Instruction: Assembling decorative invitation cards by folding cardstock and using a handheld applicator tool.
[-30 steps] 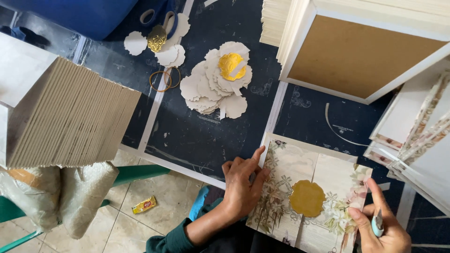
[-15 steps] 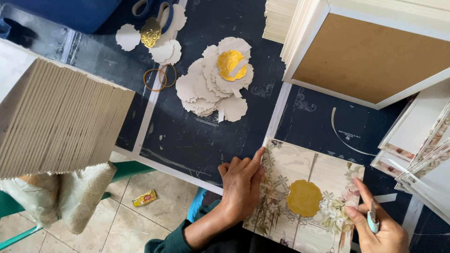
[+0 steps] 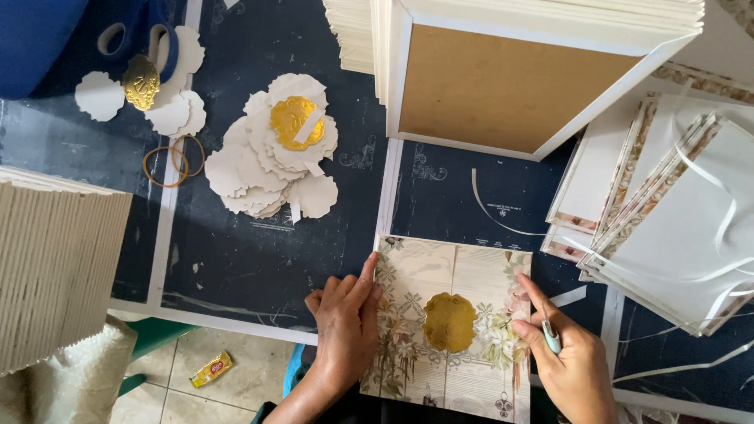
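Note:
A floral folded card (image 3: 440, 275) with a gold scalloped seal (image 3: 449, 322) at its middle lies at the near edge of the dark table (image 3: 236, 259). My left hand (image 3: 345, 326) lies flat on the card's left side, fingers together. My right hand (image 3: 561, 357) rests on the card's right edge, index finger stretched along it, with a small pale blue tool (image 3: 551, 336) held in the fingers. A pile of white scalloped paper backings (image 3: 271, 169) topped by a gold seal (image 3: 296, 123) lies farther back.
A thick stack of cream cards (image 3: 59, 275) stands at the left. An open white box with a brown inside (image 3: 510, 78) is at the back right. Floral cards and envelopes (image 3: 667, 204) pile up at the right. Rubber bands (image 3: 173, 161), scissors (image 3: 141, 39) and another gold seal (image 3: 141, 81) lie at the back left.
The view has shifted a little. My right hand moved up along the card's right edge; my left hand stays pressed on the card.

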